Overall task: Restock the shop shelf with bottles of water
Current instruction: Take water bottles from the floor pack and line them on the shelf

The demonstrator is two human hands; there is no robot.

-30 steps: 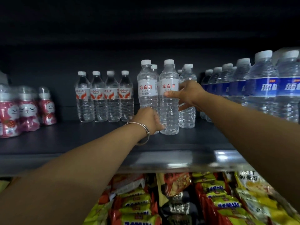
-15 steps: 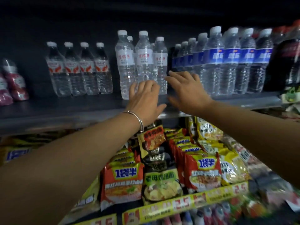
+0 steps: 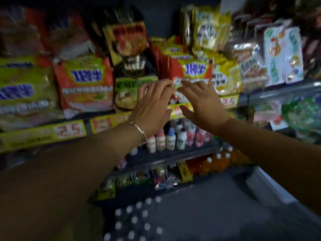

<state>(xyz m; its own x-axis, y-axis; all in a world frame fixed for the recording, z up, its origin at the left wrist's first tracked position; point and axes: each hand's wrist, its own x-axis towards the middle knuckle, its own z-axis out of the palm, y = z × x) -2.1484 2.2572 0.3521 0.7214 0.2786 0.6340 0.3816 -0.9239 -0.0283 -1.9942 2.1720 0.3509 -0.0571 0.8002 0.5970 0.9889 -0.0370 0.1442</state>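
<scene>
My left hand (image 3: 152,105), with a silver bangle on the wrist, and my right hand (image 3: 203,103) are both held out in mid-air, fingers spread and holding nothing. They hover in front of the noodle-packet shelf. Low on the floor, a pack of water bottles (image 3: 134,221) shows as several white caps seen from above, well below both hands. The water shelf I was filling is out of view above. The picture is blurred by motion.
Instant-noodle packets (image 3: 85,87) fill the shelf behind my hands, above a yellow price strip (image 3: 67,131). Small yoghurt-drink bottles (image 3: 171,140) stand one shelf down, orange drink bottles (image 3: 217,162) below them. Dark floor (image 3: 217,209) lies to the right of the water pack.
My view has swung down from the water shelf to the lower shelves and floor. Both hands let go of the placed bottles and dropped, open, in front of the noodle packets.
</scene>
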